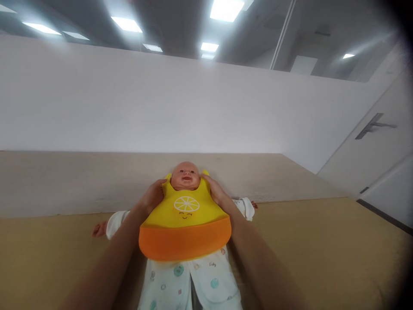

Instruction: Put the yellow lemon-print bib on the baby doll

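Observation:
A baby doll (185, 174) in white patterned clothes lies on its back on a tan surface (322, 249), head away from me. A yellow bib (185, 215) with an orange pocket and a lemon face covers its chest. My left hand (154, 194) grips the bib's left neck strap beside the doll's head. My right hand (215, 190) grips the right strap on the other side. The fingertips of both hands curl behind the doll's neck and are partly hidden.
A low beige ledge (80, 181) runs behind the doll's head, with a white wall (161, 99) above it. A white door with a lever handle (376, 125) stands at the right. The doll's arms stretch out to both sides.

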`<state>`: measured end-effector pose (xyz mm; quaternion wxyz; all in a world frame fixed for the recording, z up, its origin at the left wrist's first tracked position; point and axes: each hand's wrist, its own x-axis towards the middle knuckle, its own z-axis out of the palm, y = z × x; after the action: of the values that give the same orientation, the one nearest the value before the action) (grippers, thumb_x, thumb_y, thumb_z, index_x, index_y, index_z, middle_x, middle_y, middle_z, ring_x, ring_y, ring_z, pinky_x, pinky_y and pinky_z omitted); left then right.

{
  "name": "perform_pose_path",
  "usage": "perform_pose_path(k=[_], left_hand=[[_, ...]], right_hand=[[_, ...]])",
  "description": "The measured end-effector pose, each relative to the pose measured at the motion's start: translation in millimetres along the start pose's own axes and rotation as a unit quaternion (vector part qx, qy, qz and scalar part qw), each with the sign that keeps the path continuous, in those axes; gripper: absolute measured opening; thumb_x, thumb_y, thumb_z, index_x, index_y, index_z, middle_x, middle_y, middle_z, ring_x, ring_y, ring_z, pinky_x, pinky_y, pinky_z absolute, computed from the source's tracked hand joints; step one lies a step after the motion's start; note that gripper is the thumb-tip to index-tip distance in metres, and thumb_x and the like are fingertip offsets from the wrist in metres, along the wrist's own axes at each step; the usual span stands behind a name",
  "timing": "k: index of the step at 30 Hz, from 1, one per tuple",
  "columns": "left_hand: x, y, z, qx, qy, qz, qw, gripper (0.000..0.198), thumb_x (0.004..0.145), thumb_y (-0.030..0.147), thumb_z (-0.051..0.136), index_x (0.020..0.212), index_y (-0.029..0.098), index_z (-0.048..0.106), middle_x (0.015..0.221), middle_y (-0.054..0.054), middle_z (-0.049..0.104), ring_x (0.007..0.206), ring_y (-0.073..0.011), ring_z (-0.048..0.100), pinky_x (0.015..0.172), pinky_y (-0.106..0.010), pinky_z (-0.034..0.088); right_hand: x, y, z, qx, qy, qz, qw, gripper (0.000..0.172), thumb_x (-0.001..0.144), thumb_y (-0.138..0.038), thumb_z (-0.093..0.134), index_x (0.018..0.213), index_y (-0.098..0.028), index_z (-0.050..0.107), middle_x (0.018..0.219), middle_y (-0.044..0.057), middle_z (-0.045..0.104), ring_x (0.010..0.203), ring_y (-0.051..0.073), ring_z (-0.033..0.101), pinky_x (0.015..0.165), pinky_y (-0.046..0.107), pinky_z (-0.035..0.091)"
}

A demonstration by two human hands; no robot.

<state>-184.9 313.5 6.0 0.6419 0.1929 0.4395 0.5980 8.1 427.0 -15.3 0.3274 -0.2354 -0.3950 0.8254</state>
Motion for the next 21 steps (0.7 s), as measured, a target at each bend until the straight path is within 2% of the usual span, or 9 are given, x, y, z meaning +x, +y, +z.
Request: perform_pose_path(k=[2,4,6,9,13,18,21], left_hand=[[-2.1,-1.4,-0.5,-0.022,-0.017,0.018,0.999,0.01,0.078,0.025,0.061,0.078,0.017,0.067,0.061,-0.004,0.068,0.063,-0.0233,0.068,0.067,-0.032,0.056],[-5.0,-2.8,-0.1,-0.034,-0.01,0.048,0.998,0.011,0.08,0.024,0.059,0.076,0.017,0.066,0.058,-0.002,0.067,0.059,-0.0213,0.068,0.068,-0.03,0.056],[-7.0,-4.4,0.2,-0.046,-0.012,0.062,0.997,0.015,0.082,0.024,0.056,0.081,0.016,0.068,0.06,-0.003,0.069,0.062,-0.0221,0.069,0.072,-0.031,0.056],[-6.5,-6.8,-1.7,-0.046,-0.047,0.045,0.997,0.028,0.085,0.027,0.054,0.103,0.013,0.069,0.074,-0.007,0.075,0.079,-0.0269,0.073,0.083,-0.036,0.055],[-2.7,-8.8,-7.0,-0.03,-0.086,0.019,0.996,0.044,0.085,0.029,0.055,0.125,0.01,0.061,0.093,-0.011,0.077,0.094,-0.0304,0.071,0.092,-0.04,0.051],[-2.7,-10.3,-8.0,-0.03,-0.084,0.013,0.996,0.047,0.084,0.029,0.056,0.127,0.01,0.06,0.09,-0.01,0.077,0.093,-0.0311,0.072,0.094,-0.04,0.05],[-4.9,-10.8,-5.5,-0.038,-0.11,0.02,0.993,0.046,0.083,0.027,0.056,0.126,0.011,0.061,0.086,-0.009,0.078,0.09,-0.0312,0.072,0.093,-0.04,0.051]], right_hand=[[-1.0,0.2,-2.1,0.024,0.003,0.003,1.0,0.022,0.08,-0.04,0.063,0.088,-0.02,0.062,0.069,-0.001,0.068,0.073,0.019,0.067,0.074,0.028,0.052],[-1.6,0.5,-3.4,0.046,0.0,-0.003,0.999,0.02,0.081,-0.038,0.063,0.089,-0.021,0.062,0.071,-0.002,0.069,0.072,0.017,0.066,0.074,0.026,0.052],[-1.9,1.0,-3.7,0.044,0.0,-0.014,0.999,0.019,0.08,-0.037,0.063,0.091,-0.021,0.063,0.072,-0.003,0.069,0.071,0.016,0.066,0.073,0.024,0.051],[-2.4,1.9,-2.1,0.0,0.012,-0.02,1.0,0.02,0.077,-0.035,0.065,0.089,-0.019,0.062,0.073,0.0,0.07,0.072,0.018,0.066,0.072,0.026,0.052],[-3.3,2.0,2.6,-0.048,0.027,-0.009,0.998,0.021,0.075,-0.035,0.065,0.088,-0.019,0.061,0.073,0.003,0.07,0.072,0.02,0.066,0.069,0.03,0.052],[-4.7,0.5,6.7,-0.143,0.084,-0.018,0.986,0.018,0.07,-0.031,0.059,0.082,-0.017,0.062,0.066,0.002,0.066,0.06,0.019,0.061,0.06,0.029,0.049],[-5.4,0.8,6.4,-0.178,0.119,-0.035,0.976,0.015,0.066,-0.03,0.062,0.072,-0.017,0.06,0.058,0.0,0.06,0.053,0.016,0.055,0.052,0.027,0.043]])
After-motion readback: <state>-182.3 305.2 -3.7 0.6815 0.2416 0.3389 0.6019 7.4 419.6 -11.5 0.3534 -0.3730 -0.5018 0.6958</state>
